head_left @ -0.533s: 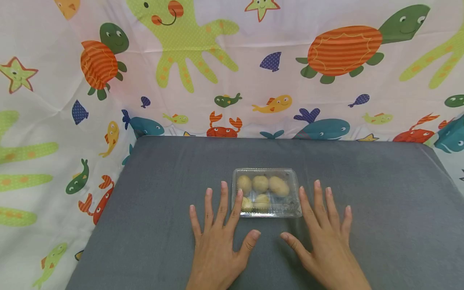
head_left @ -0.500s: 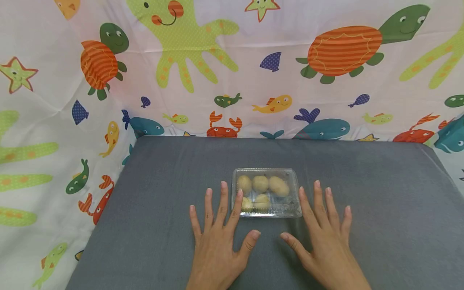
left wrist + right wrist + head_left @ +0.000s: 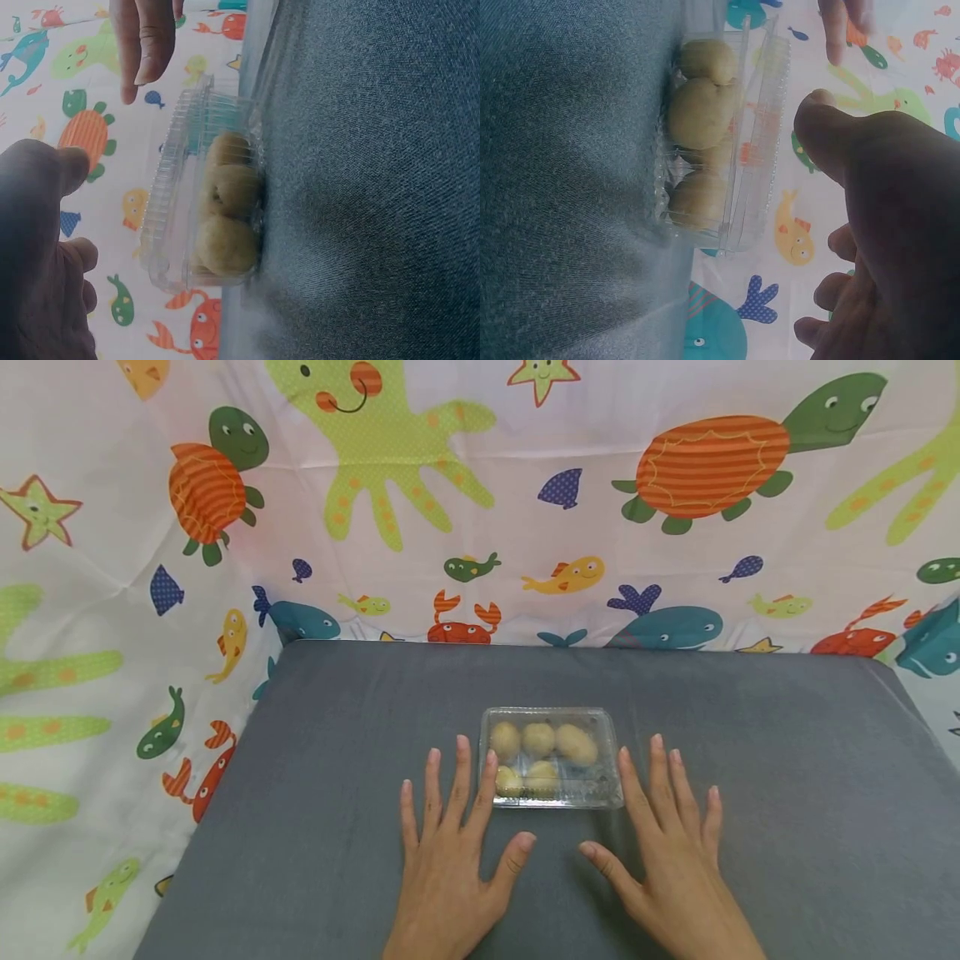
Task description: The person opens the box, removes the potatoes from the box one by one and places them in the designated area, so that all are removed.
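Clear plastic container (image 3: 588,787) of pale rounded pieces (image 3: 538,740) rests on the grey surface (image 3: 330,752); left hand (image 3: 450,857) and right hand (image 3: 670,852), fingers spread, hang near it.

Box: clear, ridged plastic container (image 3: 162,204) on blue-grey woven cloth (image 3: 375,180)
Inside: round, pale-brown lumps (image 3: 227,244)
Hands: left hand (image 3: 36,240) at left edge, right hand (image 3: 144,39) at top
Backdrop: white fabric (image 3: 30,109), colourful sea-animal print
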`<state>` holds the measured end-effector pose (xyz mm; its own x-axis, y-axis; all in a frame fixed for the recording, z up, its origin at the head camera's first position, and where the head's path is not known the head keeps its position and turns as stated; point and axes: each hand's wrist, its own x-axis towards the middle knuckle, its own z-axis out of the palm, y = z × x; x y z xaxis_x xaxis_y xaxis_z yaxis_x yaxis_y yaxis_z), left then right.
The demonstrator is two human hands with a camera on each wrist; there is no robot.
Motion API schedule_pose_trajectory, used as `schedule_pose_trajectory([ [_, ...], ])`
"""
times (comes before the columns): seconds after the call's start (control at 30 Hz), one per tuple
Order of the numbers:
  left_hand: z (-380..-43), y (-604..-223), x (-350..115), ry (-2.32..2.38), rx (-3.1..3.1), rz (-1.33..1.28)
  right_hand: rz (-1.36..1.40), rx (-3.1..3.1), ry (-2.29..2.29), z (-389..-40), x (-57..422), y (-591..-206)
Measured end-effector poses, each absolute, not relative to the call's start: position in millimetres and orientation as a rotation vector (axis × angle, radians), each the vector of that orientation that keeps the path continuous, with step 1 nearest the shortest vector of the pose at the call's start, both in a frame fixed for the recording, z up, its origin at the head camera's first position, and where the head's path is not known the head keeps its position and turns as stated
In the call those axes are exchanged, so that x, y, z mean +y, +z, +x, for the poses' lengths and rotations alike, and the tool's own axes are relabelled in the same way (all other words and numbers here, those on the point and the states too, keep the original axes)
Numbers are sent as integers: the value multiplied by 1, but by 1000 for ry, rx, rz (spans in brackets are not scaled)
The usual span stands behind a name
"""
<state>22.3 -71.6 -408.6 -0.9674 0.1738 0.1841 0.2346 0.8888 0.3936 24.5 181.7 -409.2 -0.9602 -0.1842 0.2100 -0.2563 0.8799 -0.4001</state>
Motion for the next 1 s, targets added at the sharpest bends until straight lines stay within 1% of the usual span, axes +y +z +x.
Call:
schedule_pose_trajectory([
  [0.27, 19, -413, -75, -739, -2883, -352, 353, -2896, 709, 23, 182, -413],
  [0.4, 15, -415, -78, -942, -2853, -344, 363, -2892, 760, 22, 184, -413],
  [0.7, 2, -423, -90, -1396, -2850, -275, 286, -3003, 836, 20, 185, -411],
  [1.0, -6, -435, -96, -1514, -2832, -209, 232, -3100, 829, 19, 186, -408],
])
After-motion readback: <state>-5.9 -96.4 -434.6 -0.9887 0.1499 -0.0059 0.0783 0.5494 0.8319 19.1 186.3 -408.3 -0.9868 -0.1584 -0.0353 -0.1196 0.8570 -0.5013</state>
